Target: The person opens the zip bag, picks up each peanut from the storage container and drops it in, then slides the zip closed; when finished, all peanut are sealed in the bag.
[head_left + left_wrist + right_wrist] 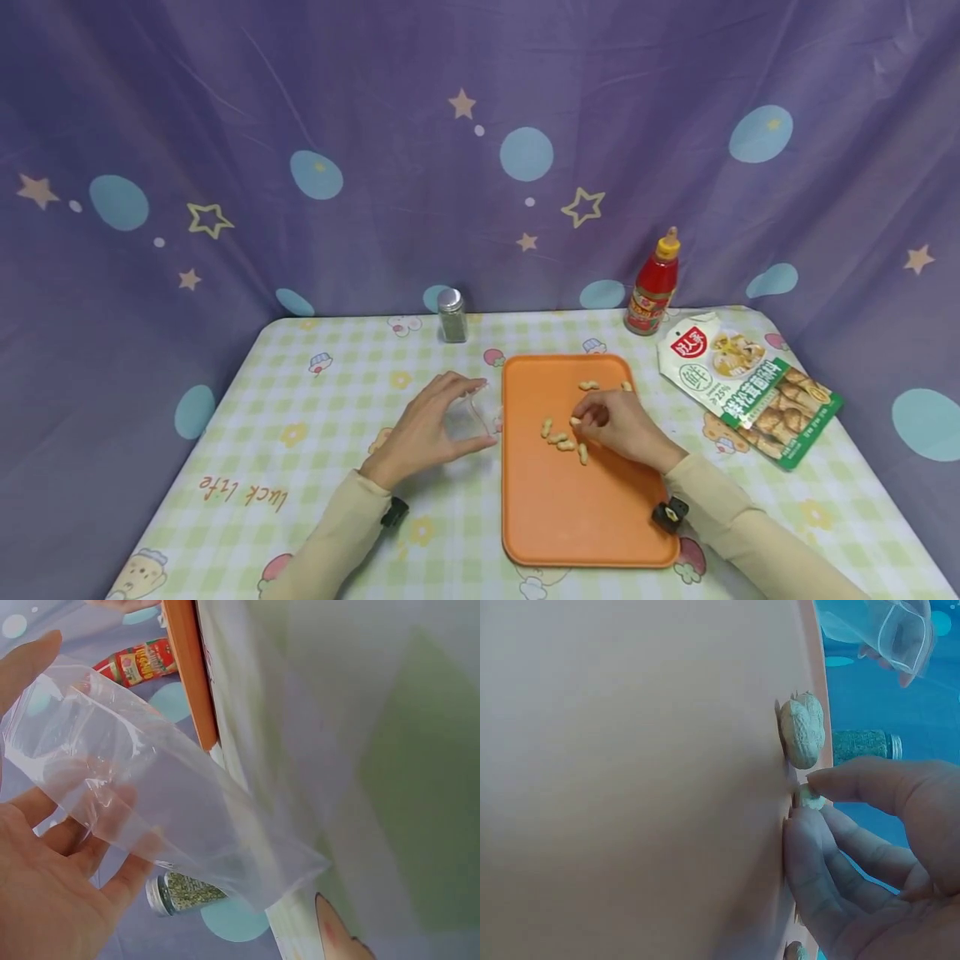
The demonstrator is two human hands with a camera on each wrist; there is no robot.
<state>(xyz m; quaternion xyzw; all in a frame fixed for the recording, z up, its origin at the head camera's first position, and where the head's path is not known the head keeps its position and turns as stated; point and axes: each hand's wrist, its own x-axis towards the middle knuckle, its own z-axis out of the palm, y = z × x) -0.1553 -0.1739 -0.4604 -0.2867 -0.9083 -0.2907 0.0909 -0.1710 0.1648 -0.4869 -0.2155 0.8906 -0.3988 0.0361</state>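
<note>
My left hand [427, 429] holds a clear plastic bag [172, 780] beside the tray's left edge, thumb and fingers spread so that the bag's mouth gapes. Through the film in the left wrist view, some fingertips show. Over an orange tray [577, 517], my right hand [622, 425] pinches a small unshelled peanut [808, 797] between thumb and fingertips, low above the surface. Several more peanuts [566, 446] lie loosely on the tray, mostly left of the right hand. Part of the pinched peanut is covered by the fingers.
A shaker of green dried herbs [452, 317] stands at the back of the table. Farther right is a red sauce bottle [652, 287] with a yellow cap. A printed food pouch [750, 387] lies flat to the tray's right. Behind hangs a purple curtain [390, 100].
</note>
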